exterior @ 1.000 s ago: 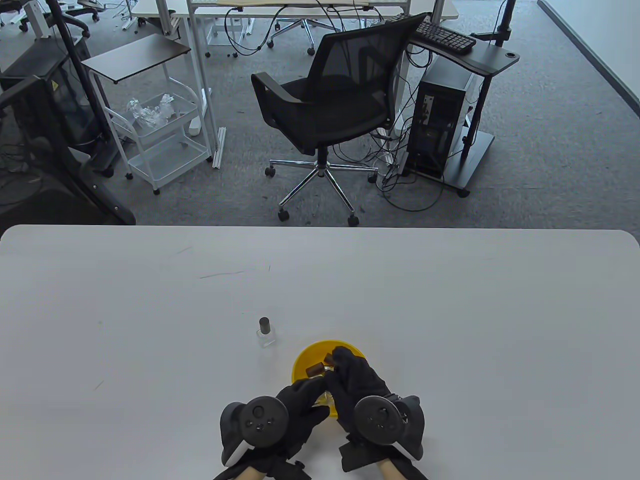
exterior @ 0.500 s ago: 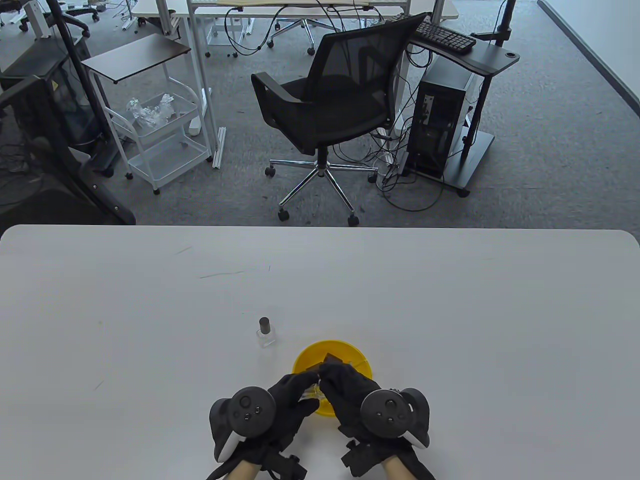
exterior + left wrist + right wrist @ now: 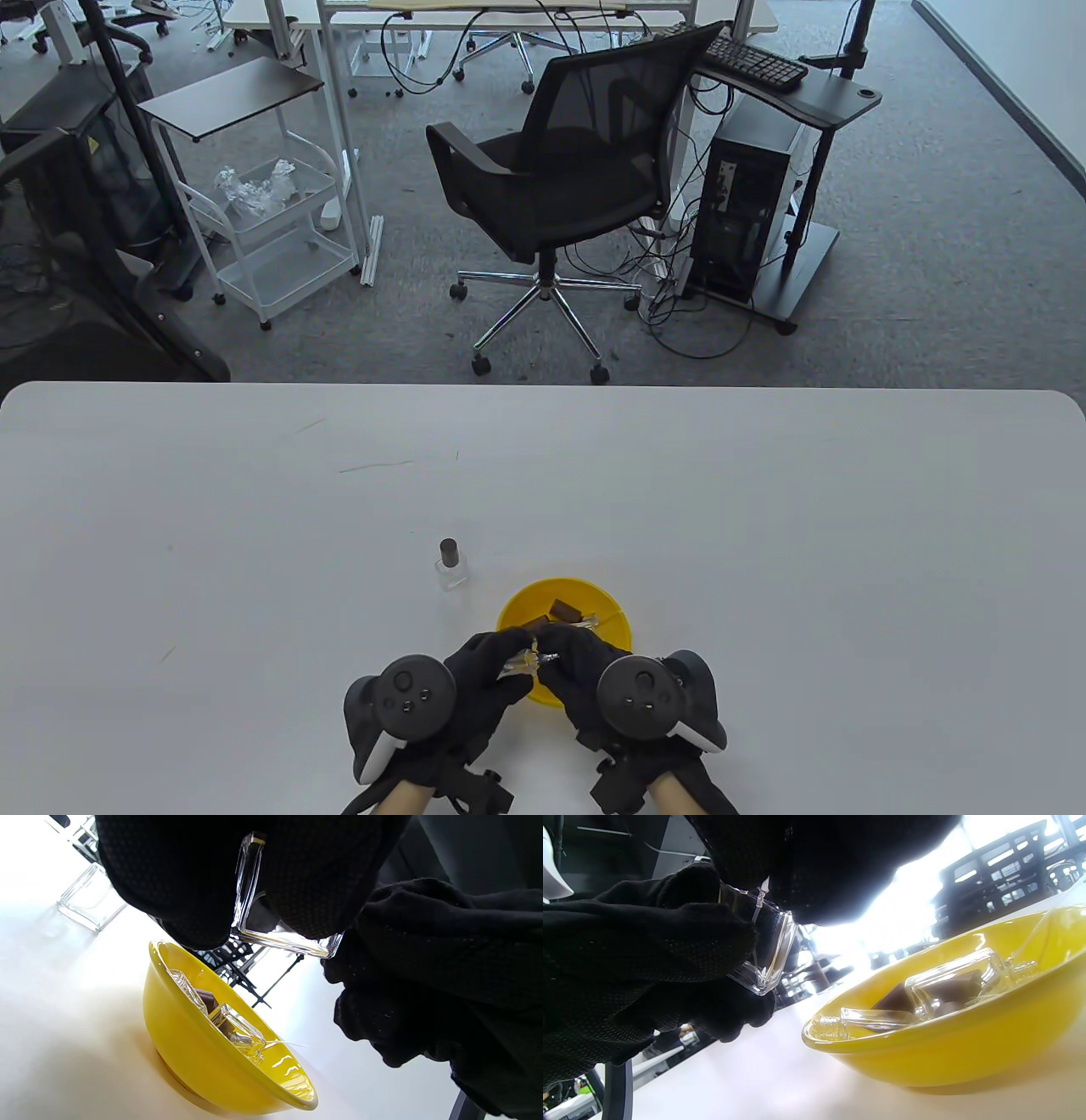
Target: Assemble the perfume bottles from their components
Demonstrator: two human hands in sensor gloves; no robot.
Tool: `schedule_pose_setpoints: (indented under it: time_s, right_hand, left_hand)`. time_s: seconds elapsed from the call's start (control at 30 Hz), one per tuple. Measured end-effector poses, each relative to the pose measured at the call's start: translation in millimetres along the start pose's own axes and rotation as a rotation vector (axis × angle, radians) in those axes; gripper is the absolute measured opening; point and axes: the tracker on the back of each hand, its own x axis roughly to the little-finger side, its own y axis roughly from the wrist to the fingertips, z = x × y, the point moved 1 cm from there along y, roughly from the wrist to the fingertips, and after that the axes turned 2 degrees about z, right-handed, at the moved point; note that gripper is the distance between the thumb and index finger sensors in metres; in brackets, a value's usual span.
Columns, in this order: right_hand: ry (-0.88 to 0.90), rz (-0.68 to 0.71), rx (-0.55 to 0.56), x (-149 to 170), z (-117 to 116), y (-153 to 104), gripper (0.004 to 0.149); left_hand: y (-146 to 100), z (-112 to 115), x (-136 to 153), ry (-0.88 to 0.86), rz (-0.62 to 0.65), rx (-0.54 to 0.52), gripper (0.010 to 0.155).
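My left hand (image 3: 506, 665) grips a clear square glass bottle (image 3: 517, 667) just above the near left rim of the yellow bowl (image 3: 619, 632). The bottle also shows in the left wrist view (image 3: 250, 895) and the right wrist view (image 3: 774, 946). My right hand (image 3: 553, 654) pinches a small spray pump at the bottle's neck. The pump's thin white tube (image 3: 760, 897) hangs inside the glass. The bowl holds brown caps (image 3: 563, 609) and more clear bottles (image 3: 950, 978). A capped bottle (image 3: 450, 564) stands on the table to the left behind the bowl.
The white table (image 3: 764, 526) stretches wide on all sides of the bowl. Its far edge faces an office chair (image 3: 560, 187) and floor clutter. The standing bottle's base shows in the left wrist view (image 3: 87, 897).
Both hands have drawn back toward the table's near edge. My right hand has come out of the bowl and met the bottle in my left hand.
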Motion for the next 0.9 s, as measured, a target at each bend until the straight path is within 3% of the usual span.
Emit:
schedule_pose_setpoints:
  time_s: [0.2, 0.47, 0.67, 0.9]
  right_hand:
    - [0.066, -0.08, 0.05, 9, -1, -3, 0.047]
    - [0.195, -0.173, 0.026, 22, 1, -4, 0.045]
    - [0.286, -0.191, 0.077, 29, -3, -6, 0.044]
    - [0.252, -0.203, 0.171, 31, 7, -10, 0.045]
  left_hand:
    - [-3, 1, -8, 0.06, 0.032, -0.013, 0.054]
    - [-7, 6, -23, 0.221, 0.111, -0.036, 0.054]
    - [-5, 6, -20, 0.205, 0.09, -0.043, 0.054]
    - [-6, -5, -9, 0.131, 0.028, -0.071, 0.054]
